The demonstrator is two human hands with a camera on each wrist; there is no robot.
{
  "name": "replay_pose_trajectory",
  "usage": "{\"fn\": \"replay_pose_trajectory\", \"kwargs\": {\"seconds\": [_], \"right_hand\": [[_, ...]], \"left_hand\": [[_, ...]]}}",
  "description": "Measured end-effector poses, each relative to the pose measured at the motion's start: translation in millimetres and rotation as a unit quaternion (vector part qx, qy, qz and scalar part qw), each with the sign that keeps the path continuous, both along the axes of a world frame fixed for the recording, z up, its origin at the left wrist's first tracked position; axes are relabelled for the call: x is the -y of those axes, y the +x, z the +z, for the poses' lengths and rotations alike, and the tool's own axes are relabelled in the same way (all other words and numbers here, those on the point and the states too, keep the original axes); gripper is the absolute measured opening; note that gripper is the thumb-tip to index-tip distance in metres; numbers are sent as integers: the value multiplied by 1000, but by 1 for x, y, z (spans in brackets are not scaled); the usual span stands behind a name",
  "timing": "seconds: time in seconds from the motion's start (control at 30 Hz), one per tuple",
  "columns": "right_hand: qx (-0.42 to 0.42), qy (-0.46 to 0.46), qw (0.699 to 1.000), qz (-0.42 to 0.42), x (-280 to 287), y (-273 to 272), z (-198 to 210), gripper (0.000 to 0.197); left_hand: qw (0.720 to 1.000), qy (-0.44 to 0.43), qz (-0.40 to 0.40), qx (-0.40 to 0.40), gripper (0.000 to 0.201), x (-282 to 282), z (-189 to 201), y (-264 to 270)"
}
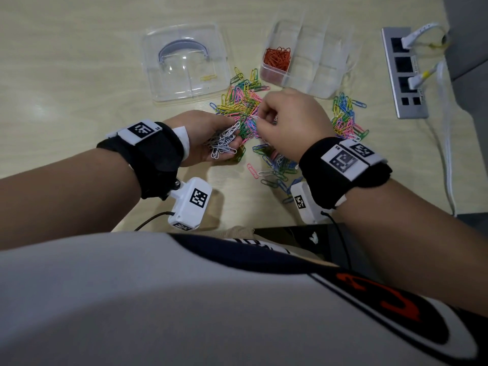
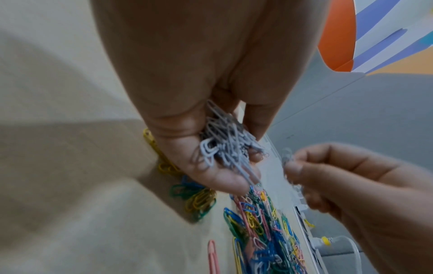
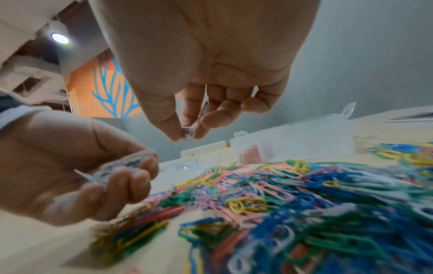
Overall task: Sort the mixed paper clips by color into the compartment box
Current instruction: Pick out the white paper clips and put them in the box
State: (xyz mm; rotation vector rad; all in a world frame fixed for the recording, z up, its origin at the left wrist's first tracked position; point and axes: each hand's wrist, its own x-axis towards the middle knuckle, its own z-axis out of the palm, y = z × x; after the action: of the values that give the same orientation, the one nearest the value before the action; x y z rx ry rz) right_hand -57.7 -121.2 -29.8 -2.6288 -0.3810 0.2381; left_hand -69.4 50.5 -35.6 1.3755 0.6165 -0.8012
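Note:
My left hand (image 1: 211, 138) lies palm up with its fingers curled round a bunch of white paper clips (image 1: 224, 142) (image 2: 227, 146) (image 3: 121, 166). Just to its right, my right hand (image 1: 287, 122) hovers over the mixed pile (image 1: 245, 104) (image 3: 293, 194) and pinches a white clip (image 3: 188, 133) (image 2: 287, 157) between thumb and fingertips. The clear compartment box (image 1: 327, 48) stands beyond the pile, with orange clips (image 1: 277, 58) in its near-left compartment. More mixed clips (image 1: 346, 117) lie to the right.
The clear lid (image 1: 184, 62) lies open-side up at the back left, a yellow clip (image 1: 208, 77) in it. A grey power strip (image 1: 404, 75) with white plugs and cables sits at the right. Loose clips (image 1: 274, 170) lie near the table's front edge.

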Motion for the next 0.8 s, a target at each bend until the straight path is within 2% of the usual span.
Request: {"fn": "replay_pose_trajectory", "kwargs": {"seconds": [0.07,0.17,0.27,0.33,0.43,0.53,0.63,0.73,0.8], "right_hand": [[8,41,999,28,-8,-3,5,6],[5,27,997,69,-17,-7,7,16],[-10,25,999,42,-9,-7,8,11],[-48,-29,998,40,3,-9,10,6],[-113,-174,973,104,12,-21,5,10],[-99,-233,957,139,9,-34,-7,12],[-65,-233,960,144,4,-37,-13,15],[-81,-222,963,132,4,-36,-14,17],[-86,-185,974,101,5,-34,-11,10]], "left_hand": [[1000,-8,-2,0,18,3,0,0],[1000,-17,-7,-8,19,7,0,1],[999,-41,-3,-24,22,9,0,2],[999,-42,6,-31,27,9,0,3],[998,-41,10,-37,30,9,-2,3],[999,-35,-7,-40,32,10,0,3],[999,-27,2,-40,32,10,0,4],[999,-22,1,-40,31,10,0,4],[999,-14,-3,-39,32,7,-1,4]]}}
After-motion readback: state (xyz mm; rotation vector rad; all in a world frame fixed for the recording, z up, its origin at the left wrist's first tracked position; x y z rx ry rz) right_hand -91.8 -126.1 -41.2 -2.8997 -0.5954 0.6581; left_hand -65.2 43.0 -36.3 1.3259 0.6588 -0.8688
